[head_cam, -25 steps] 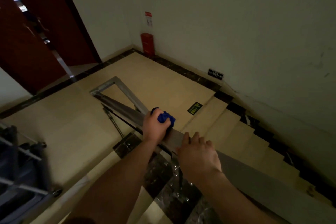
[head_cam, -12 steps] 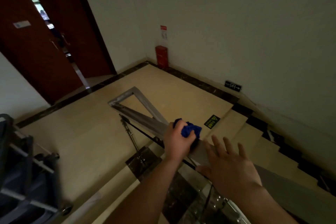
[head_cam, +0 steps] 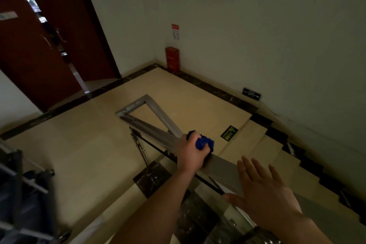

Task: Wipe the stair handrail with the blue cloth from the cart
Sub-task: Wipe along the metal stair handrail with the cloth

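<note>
Count, head view: two hands, left at 12 o'clock of centre, right at 4 o'clock. One blue cloth. One handrail. One cart at 8 o'clock. One red box at 12 o'clock. One yellow-and-black floor sticker. One dark wall sign at 2 o'clock.

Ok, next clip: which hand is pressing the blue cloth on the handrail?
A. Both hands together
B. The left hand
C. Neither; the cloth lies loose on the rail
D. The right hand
B: the left hand is closed around the bunched blue cloth on the handrail, while the right hand is open with fingers spread, holding nothing.
</note>
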